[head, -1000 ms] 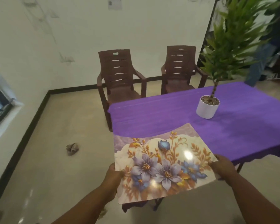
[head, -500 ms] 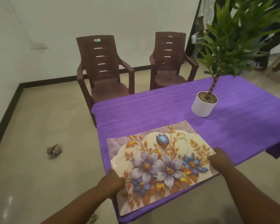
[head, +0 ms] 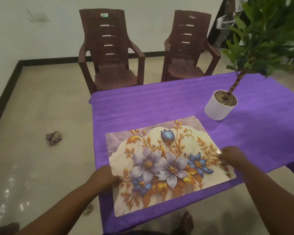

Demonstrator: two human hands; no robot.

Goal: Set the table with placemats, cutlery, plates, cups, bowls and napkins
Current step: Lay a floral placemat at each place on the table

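A glossy floral placemat (head: 166,165), cream with purple and blue flowers and orange leaves, lies flat on the purple tablecloth (head: 143,109) at the table's near left corner. My left hand (head: 103,178) grips the mat's left edge, thumb on top. My right hand (head: 231,156) pinches the mat's right edge near its far corner. No cutlery, plates, cups, bowls or napkins are in view.
A white pot (head: 219,106) with a leafy green plant stands on the table just beyond the mat's far right corner. Two brown plastic chairs (head: 110,53) (head: 187,48) stand behind the table by the wall. A crumpled scrap (head: 53,138) lies on the floor at left.
The placemat came down from above the table's edge and now lies flat on the cloth. Both hands stayed on its side edges. My view moved closer over the table.
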